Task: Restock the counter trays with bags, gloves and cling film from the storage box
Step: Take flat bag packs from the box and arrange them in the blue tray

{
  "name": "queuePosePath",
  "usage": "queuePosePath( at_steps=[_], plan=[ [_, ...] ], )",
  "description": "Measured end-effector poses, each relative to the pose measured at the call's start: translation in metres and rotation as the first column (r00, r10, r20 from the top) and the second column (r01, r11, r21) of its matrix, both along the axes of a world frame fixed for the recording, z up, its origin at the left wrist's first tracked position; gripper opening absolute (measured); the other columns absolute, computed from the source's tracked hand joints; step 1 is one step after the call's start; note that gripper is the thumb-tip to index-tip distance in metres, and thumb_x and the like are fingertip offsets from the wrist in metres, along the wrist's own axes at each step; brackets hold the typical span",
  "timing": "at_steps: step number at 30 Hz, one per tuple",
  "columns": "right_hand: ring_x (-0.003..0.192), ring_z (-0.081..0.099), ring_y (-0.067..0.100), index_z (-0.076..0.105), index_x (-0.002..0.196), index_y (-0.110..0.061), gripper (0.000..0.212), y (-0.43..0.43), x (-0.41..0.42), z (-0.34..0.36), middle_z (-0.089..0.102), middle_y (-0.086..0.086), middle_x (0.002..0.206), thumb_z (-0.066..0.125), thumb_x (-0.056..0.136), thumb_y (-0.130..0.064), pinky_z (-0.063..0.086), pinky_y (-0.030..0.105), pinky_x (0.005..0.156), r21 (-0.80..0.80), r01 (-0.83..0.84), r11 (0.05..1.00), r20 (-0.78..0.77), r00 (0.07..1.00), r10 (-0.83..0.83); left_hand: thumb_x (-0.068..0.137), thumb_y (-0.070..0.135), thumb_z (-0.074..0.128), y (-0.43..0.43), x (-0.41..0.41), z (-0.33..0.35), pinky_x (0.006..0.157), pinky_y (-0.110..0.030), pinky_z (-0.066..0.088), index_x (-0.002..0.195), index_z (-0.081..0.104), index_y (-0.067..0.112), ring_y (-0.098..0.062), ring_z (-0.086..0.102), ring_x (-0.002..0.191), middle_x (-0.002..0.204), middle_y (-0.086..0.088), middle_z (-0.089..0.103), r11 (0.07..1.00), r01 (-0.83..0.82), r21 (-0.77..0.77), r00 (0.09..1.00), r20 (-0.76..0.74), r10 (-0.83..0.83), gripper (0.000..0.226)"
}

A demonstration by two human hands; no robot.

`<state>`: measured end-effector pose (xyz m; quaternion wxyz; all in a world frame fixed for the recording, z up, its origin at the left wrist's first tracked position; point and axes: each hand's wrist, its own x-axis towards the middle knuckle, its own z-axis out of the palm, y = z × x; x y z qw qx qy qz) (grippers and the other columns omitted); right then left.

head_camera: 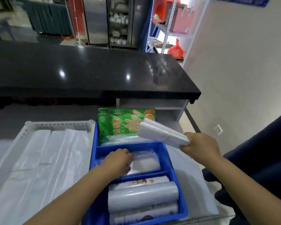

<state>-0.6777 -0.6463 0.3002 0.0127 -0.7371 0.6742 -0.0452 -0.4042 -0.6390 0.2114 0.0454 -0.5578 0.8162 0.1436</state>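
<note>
A blue divided tray (pixel 166 157) sits in front of me. Its far section holds green glove packets (pixel 118 125), its middle section clear bags (pixel 146 162), its near section several cling film rolls (pixel 143 196). My left hand (pixel 118 161) reaches into the middle section, fingers curled on the clear bags. My right hand (pixel 199 147) grips a folded bundle of clear bags (pixel 161 133) by one end, held in the air above the tray's right side.
A white perforated tray (pixel 58 125) on the left holds white plastic bags (pixel 44 159). A black counter top (pixel 88 70) runs across behind. A dark blue object (pixel 258 159) stands at the right. Shelving (pixel 170 30) stands farther back.
</note>
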Motion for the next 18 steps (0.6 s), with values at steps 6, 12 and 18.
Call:
queuePosePath(
  at_steps=[6,12,18],
  plan=[
    [0.059,0.057,0.013,0.06,0.091,-0.03,0.016,-0.007,0.01,-0.014,0.058,-0.008,0.065,0.06,0.08,-0.042,0.045,0.022,0.05,-0.002,0.038,0.999,0.047,0.998,-0.038,0.07,0.035,0.071,-0.009,0.001,-0.006,0.08,-0.036,0.046,0.119,0.051,0.019,-0.024,0.052,0.104,0.115,-0.003,0.055,0.994,-0.076,0.074,0.995,-0.064,0.081,0.055],
    [0.054,0.052,0.005,0.058,0.083,-0.029,0.014,-0.011,0.029,-0.017,0.052,-0.013,0.059,0.064,0.079,-0.042,0.038,0.019,0.045,-0.037,0.068,0.997,0.185,0.981,-0.06,0.075,0.04,0.069,-0.012,0.003,-0.008,0.071,-0.032,0.043,0.102,0.059,0.015,-0.026,0.057,0.097,0.108,-0.007,0.062,0.977,-0.085,0.194,0.98,-0.16,0.117,0.038],
    [0.067,0.06,0.01,0.063,0.096,-0.031,0.021,-0.021,0.062,-0.019,0.062,-0.012,0.074,0.068,0.078,-0.041,0.042,0.017,0.051,0.011,-0.075,0.997,0.253,0.965,0.069,0.086,0.033,0.053,0.004,0.002,0.007,0.076,-0.03,0.043,0.106,0.059,0.023,-0.025,0.056,0.099,0.113,-0.004,0.057,0.961,-0.041,0.272,0.941,-0.313,0.129,0.023]
  ],
)
